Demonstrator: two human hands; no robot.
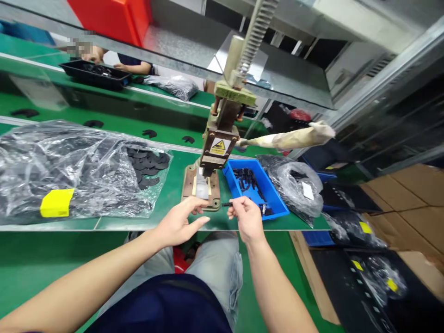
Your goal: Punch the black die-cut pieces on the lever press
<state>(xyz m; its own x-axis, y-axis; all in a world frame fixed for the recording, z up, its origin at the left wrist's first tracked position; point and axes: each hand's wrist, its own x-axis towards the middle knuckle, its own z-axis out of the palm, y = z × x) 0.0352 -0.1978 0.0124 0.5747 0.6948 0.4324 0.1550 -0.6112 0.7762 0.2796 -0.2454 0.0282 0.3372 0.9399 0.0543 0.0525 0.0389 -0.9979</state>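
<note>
My right hand point(245, 216) pinches a small black plastic part point(227, 204) between thumb and fingers, just left of a blue bin point(274, 196). My left hand point(182, 222) is empty, its thumb and fingers apart, in front of the press base point(187, 185). Above that base stands a hand press point(222, 134) with a warning label and a wrapped lever point(291, 138) reaching to the right. Several black parts point(247, 179) lie inside the blue bin. The exact shape of the pinched part is too small to tell.
A large clear bag point(69, 166) of black curved pieces point(149, 162) covers the bench's left side. Another bag point(300, 185) sits right of the bin. Behind, black pieces point(150, 133) rest on a green belt. Across it, a person's arm point(137, 68) is near a black tray point(93, 76).
</note>
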